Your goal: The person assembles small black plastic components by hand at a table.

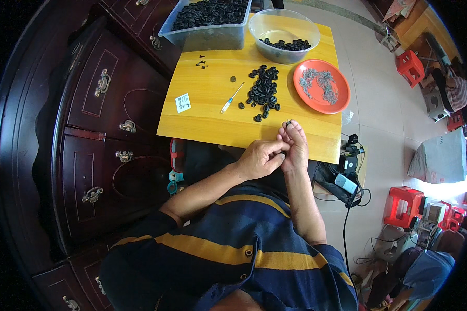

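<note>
Both hands meet at the table's near edge. My left hand is closed, its thumb and fingers against the right palm; a dark bit shows by the thumb tip, too small to name. My right hand is closed too, thumb and fingertips pinching a small dark piece whose kind I cannot make out. Beyond them lies a loose pile of small black oval plastic parts. Left of the pile rests a thin screwdriver-like tool with a clear handle. An orange-red plate holds many small silvery metal pieces.
On the yellow table stand a rectangular plastic bin and a round clear bowl, both with black parts. A white label lies at left. Dark wooden cabinets flank the left; cables and red stools are at right.
</note>
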### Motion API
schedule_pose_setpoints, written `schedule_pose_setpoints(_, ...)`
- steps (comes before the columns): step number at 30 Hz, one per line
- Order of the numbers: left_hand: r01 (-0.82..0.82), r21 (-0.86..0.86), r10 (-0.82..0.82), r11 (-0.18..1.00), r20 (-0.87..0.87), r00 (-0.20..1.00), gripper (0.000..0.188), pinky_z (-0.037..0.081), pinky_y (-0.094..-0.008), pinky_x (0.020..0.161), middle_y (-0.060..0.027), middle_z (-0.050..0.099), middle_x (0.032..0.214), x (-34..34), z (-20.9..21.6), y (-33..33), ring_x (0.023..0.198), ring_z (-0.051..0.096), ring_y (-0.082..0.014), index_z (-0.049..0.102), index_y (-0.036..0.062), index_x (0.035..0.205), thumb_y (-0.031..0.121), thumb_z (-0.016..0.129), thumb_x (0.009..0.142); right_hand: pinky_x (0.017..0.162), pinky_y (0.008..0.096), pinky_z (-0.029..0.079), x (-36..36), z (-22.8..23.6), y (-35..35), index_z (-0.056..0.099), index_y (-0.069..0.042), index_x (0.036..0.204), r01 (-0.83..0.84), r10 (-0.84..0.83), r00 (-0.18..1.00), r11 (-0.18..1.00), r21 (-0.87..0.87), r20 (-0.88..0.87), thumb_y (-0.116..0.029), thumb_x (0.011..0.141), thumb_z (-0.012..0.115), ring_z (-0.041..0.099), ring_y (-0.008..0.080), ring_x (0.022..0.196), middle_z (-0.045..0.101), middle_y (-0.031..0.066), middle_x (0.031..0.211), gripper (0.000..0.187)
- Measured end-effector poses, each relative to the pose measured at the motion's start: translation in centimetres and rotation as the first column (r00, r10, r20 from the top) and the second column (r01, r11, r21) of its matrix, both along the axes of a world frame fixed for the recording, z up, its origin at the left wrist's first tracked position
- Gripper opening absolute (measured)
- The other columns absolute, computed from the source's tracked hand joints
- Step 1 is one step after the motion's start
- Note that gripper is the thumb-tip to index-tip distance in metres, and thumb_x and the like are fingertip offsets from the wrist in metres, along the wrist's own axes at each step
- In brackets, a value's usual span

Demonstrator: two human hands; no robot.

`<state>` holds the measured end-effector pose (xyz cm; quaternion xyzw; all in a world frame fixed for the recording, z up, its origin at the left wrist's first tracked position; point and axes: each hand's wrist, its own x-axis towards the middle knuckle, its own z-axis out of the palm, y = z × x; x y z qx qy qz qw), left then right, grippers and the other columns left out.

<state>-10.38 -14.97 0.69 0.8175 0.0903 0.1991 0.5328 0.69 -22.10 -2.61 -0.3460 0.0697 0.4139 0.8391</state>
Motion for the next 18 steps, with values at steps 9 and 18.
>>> schedule_pose_setpoints(9, -0.140, -0.275, 0.128, 0.951, -0.062, 0.990, 0.026, 0.050, -0.0192, 0.071, 0.0035, 0.064, 0.089, -0.6, -0.6, 3.8, 0.075, 0.057, -0.0018, 0.063, 0.0011, 0.113, 0.001, 0.067, 0.087, 0.070, 0.0229, 0.050, -0.1, 0.3, 0.0, 0.060, -0.007, 0.104, 0.001, 0.006, 0.990, 0.998, -0.056, 0.141, -0.006, 0.090, 0.063, 0.062, 0.0109, 0.080, 0.065, 0.0030, 0.092, 0.014)
schedule_pose_setpoints(18, -0.201, -0.064, 0.203, 0.978, 0.036, 0.978, 0.026, 0.046, -0.0198, 0.058, 0.0015, 0.060, 0.076, -0.3, 0.6, 5.6, 0.063, 0.053, -0.0030, 0.065, 0.0000, 0.108, -0.003, 0.070, 0.083, 0.071, 0.0239, 0.046, -1.2, 0.8, -0.2, 0.061, -0.004, 0.102, -0.101, 0.144, 0.921, 0.986, -0.134, 0.362, -0.005, 0.092, 0.061, 0.059, 0.0099, 0.077, 0.064, 0.0022, 0.088, 0.010)
